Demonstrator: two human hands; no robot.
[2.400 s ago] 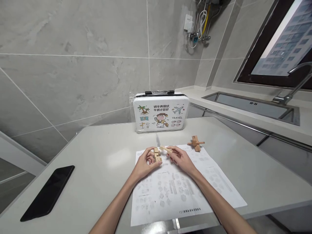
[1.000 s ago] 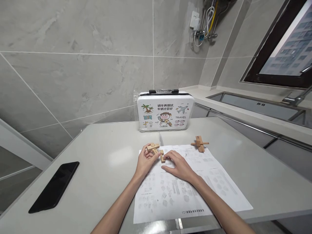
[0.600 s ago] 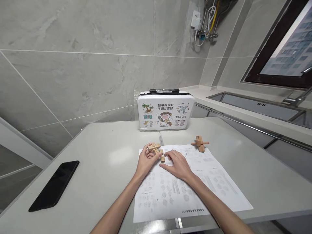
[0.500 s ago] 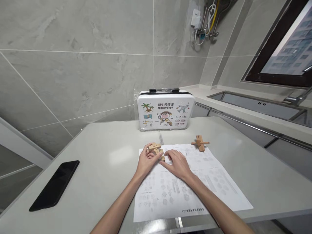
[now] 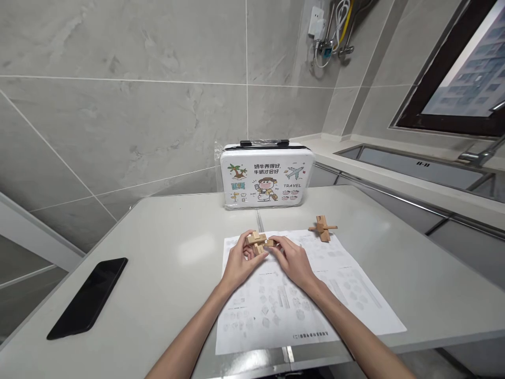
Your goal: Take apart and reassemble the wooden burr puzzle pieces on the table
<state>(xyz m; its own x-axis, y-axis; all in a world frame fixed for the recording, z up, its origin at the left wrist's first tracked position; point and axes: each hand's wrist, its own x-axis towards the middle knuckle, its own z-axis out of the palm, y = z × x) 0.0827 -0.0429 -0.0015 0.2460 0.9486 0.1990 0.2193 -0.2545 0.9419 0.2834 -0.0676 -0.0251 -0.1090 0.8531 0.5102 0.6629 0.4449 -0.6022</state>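
Note:
My left hand (image 5: 240, 261) and my right hand (image 5: 292, 259) meet over the far end of a printed instruction sheet (image 5: 315, 295). Between the fingertips of both sits a small cluster of wooden puzzle pieces (image 5: 258, 243), crossed into one another and raised a little off the paper. The left fingers curl round its left side, and the right fingers pinch a piece sticking out on its right. A second, assembled wooden cross puzzle (image 5: 323, 228) lies on the table to the right, beyond the sheet's corner.
A white tin case with cartoon travel prints (image 5: 266, 178) stands upright against the tiled wall behind my hands. A black phone (image 5: 87, 297) lies at the table's left front. A steel sink (image 5: 418, 167) with a tap is on the counter to the right.
The wooden pieces were spread on the sheet under my fingers; now both hands have drawn together and lifted them as one crossed cluster. The view has shifted slightly.

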